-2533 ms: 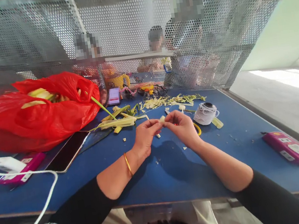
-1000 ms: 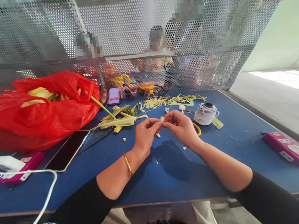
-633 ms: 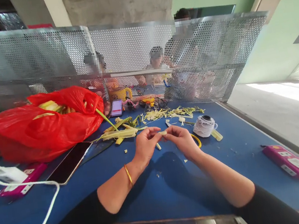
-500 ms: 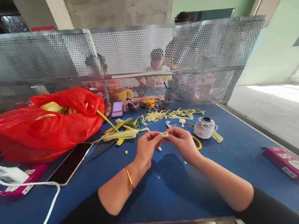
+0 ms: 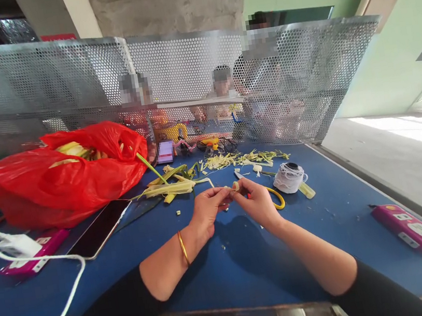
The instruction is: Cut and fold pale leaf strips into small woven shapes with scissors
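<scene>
Both hands meet above the blue table, fingertips pinched together. Between them is a small pale yellow-green strip of plant leaf or husk, curled up in a loop near the right fingertips. My left hand, with a gold bangle at the wrist, is closed on one end. My right hand is closed on the other; the fingers partly hide the strip. Scissors with a yellow handle lie just behind the right hand, partly covered. A spool of white string stands to their right.
Cut husk strips and a heap of shreds lie beyond the hands. At left are a red plastic bag, a phone and a white cable. A magenta power strip lies right. Behind a perforated metal screen are people.
The strip lay flat between both hands' fingertips; now it is bent into a curl. The right fingers have shifted slightly, and more of the scissors' handle shows.
</scene>
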Demonstrator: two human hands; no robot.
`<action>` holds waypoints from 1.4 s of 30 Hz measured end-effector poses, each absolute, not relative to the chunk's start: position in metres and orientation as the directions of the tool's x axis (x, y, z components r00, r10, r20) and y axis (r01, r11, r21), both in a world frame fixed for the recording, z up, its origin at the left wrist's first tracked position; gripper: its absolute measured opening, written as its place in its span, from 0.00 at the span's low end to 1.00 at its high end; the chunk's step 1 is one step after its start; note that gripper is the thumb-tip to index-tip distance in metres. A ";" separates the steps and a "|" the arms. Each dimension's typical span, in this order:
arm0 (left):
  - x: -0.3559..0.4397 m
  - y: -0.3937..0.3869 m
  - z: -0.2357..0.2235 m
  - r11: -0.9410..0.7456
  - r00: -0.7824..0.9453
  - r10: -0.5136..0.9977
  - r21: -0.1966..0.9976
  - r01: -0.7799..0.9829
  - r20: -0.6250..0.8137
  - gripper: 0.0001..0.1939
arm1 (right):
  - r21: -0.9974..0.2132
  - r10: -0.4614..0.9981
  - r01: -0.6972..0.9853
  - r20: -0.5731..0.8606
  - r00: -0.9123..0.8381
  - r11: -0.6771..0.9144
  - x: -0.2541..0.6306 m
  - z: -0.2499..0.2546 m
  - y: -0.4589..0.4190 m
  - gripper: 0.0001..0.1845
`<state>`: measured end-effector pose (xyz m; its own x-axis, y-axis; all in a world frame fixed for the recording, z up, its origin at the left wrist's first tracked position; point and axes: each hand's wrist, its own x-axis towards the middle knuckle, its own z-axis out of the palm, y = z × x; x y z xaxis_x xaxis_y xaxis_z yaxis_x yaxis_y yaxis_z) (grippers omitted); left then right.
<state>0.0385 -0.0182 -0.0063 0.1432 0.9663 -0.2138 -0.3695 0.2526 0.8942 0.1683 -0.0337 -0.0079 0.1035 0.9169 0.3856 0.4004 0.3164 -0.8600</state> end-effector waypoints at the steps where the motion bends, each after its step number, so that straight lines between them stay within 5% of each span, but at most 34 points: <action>1: 0.038 -0.018 -0.006 0.259 0.151 0.964 0.892 -0.370 -0.217 0.10 | -0.859 0.920 0.408 0.378 0.100 0.309 0.168 -0.008 -0.034 0.11; 16: 0.037 -0.012 -0.007 0.346 0.177 0.937 0.872 -0.347 -0.301 0.07 | -0.997 0.994 -0.053 0.052 0.098 0.058 0.171 -0.006 -0.026 0.16; 21: 0.036 -0.010 -0.007 0.319 0.144 0.947 0.889 -0.327 -0.287 0.06 | -0.995 0.984 -0.031 0.088 0.153 0.094 0.178 -0.008 -0.020 0.17; 24: 0.036 -0.009 -0.007 0.309 0.116 0.951 0.894 -0.325 -0.286 0.06 | -0.984 0.985 0.154 0.113 0.127 0.093 0.191 -0.003 -0.016 0.18; 26: 0.035 -0.008 -0.006 0.299 0.100 0.954 0.895 -0.331 -0.282 0.06 | -0.858 0.988 0.507 0.137 0.076 0.081 0.202 0.003 -0.016 0.14; 28: 0.034 -0.007 -0.006 0.293 0.088 0.956 0.891 -0.346 -0.280 0.06 | -0.455 0.993 0.890 0.118 0.020 0.036 0.213 0.007 -0.017 0.08; 30: 0.033 -0.006 -0.005 0.292 0.078 0.956 0.885 -0.362 -0.284 0.05 | -0.042 0.999 0.999 0.011 0.034 -0.033 0.219 0.008 -0.019 0.11; 31: 0.032 -0.005 -0.004 0.290 0.072 0.956 0.882 -0.371 -0.284 0.05 | 0.073 0.997 0.996 -0.041 0.060 -0.057 0.221 0.007 -0.019 0.15; 33: 0.031 -0.003 -0.003 0.282 0.063 0.958 0.877 -0.389 -0.281 0.04 | 0.147 0.992 0.987 -0.101 0.082 -0.067 0.222 0.003 -0.018 0.19; 42: 0.024 0.002 0.002 0.247 0.022 0.964 0.859 -0.447 -0.266 0.03 | 0.060 0.993 0.994 -0.067 0.096 -0.092 0.233 0.010 -0.013 0.20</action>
<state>0.0244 0.0021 0.0017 0.0220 0.9638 -0.2656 -0.4475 0.2471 0.8595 0.2327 -0.0126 0.0101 0.0962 0.9931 -0.0667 0.9939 -0.0923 0.0602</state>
